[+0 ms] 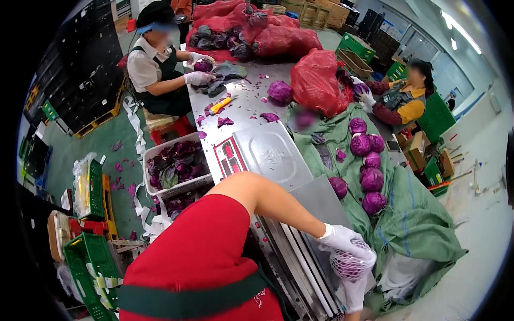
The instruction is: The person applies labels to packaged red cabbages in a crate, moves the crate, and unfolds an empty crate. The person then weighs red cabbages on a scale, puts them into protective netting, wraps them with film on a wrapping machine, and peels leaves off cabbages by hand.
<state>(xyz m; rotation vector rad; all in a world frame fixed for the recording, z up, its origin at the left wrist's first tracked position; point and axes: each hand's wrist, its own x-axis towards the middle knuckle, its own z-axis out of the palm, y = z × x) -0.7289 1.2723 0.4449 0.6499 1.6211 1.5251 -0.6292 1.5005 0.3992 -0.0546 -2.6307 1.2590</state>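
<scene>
My left hand (342, 238), in a white glove, reaches across to the right and is closed over the top of a red cabbage (350, 265) covered in a whitish, net-like wrap. From below, my right hand (354, 295), also white-gloved, holds the same cabbage; its fingers are partly hidden. Beside the hands lies a grey metal plate (326, 206) with rollers (302, 262) along its near side. Several bare cabbages (371, 180) rest on green sacking (350, 155) beyond my hands. A scale (272, 152) stands on the metal table (249, 111).
Two people (160, 69) (409, 96) handle cabbages across the table. Red net sacks (318, 83) lie at the far side. An orange-yellow cutter (220, 105) is near the left edge, above a white basket of leaves (176, 163). Green crates (91, 273) stand at lower left.
</scene>
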